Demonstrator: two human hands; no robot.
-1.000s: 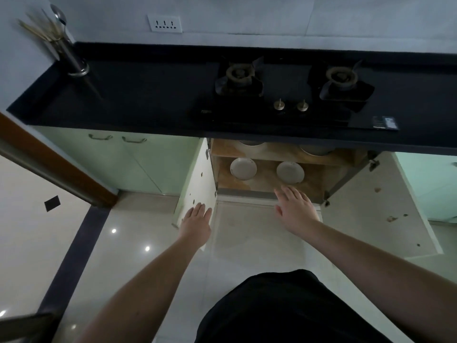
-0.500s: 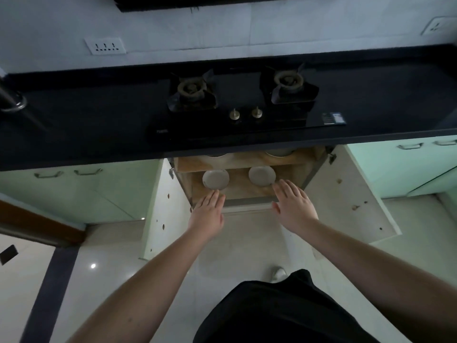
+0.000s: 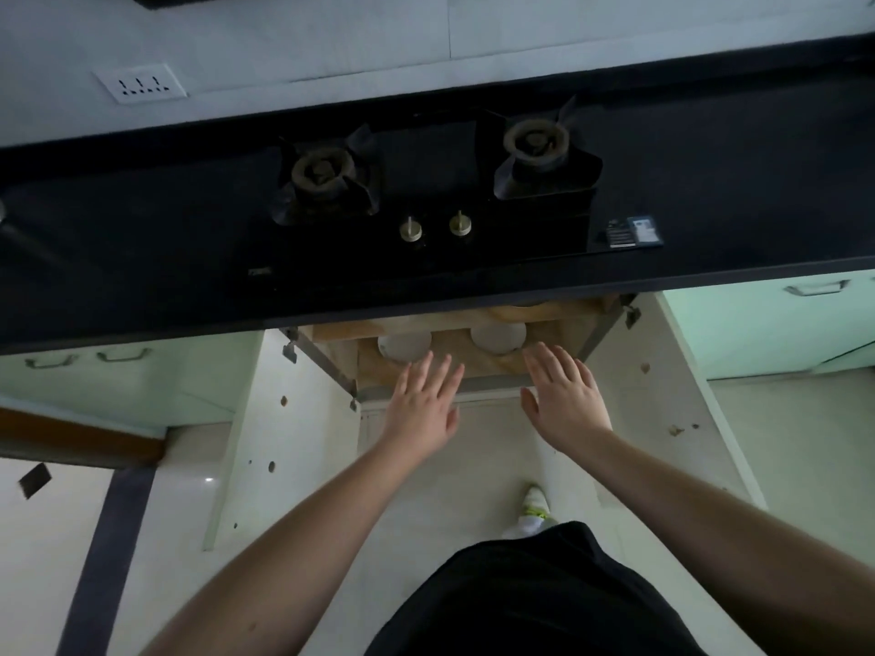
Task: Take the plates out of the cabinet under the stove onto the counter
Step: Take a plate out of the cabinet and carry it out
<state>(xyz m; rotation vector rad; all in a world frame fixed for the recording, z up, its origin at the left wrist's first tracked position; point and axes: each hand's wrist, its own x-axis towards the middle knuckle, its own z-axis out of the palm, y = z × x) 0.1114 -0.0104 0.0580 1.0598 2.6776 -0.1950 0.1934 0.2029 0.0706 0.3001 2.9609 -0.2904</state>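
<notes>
Plates, two round white ones [image 3: 405, 345] [image 3: 497, 337], sit in the open wooden cabinet [image 3: 478, 357], none on the black tabletop [image 3: 142, 239] yet, left hand [image 3: 421, 404] and right hand [image 3: 566, 397] both spread, grip released.

Counter [image 3: 142, 239] — dark stone-like slab, smooth, faint sheen. Stove top [image 3: 435, 258]: black glass, glossy; two knobs [image 3: 410, 229] in brassy metal; burners [image 3: 324, 170] of dull, rough cast metal. Cabinet [image 3: 478, 357] interior — wood-grain board, matt, with grey metal edging. Plates [image 3: 404, 345]: white, smooth, glazed-looking. Open doors [image 3: 284, 419]: pale laminate inside, spotted. Neighbouring fronts [image 3: 757, 333] — mint green, satin, with metal handles. Floor [image 3: 57, 537]: polished tile, reflective. Shorts [image 3: 530, 598]: black matt cloth.
</notes>
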